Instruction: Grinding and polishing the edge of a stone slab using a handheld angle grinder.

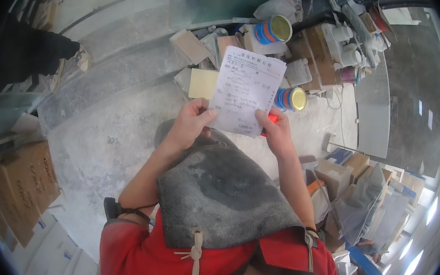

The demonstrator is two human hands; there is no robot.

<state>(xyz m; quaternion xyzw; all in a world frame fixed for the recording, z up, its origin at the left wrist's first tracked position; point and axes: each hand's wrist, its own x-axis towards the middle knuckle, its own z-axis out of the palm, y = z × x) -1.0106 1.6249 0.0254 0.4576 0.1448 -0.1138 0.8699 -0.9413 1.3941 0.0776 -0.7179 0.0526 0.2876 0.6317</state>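
Observation:
A white sheet of paper (247, 90) with printed heading and handwritten lines is held up in front of me, slightly tilted. My left hand (193, 123) pinches its lower left edge between thumb and fingers. At the lower right edge, my right hand (275, 127) grips the sheet with the thumb on top. A small red object (272, 118) shows between the right-hand fingers, partly hidden behind the paper; its kind is unclear. Below the hands, a dark grey apron (220, 190) covers my front over a red shirt.
Beyond the paper, blue-labelled tins (273, 30) stand among stone samples (190, 46) and cardboard boxes (319, 56). Another tin (290, 99) is by my right hand. Boxes and plastic sheeting (361, 203) pile up at right. Large cartons (23, 183) stand left. A person's dark-clothed leg (26, 50) shows upper left.

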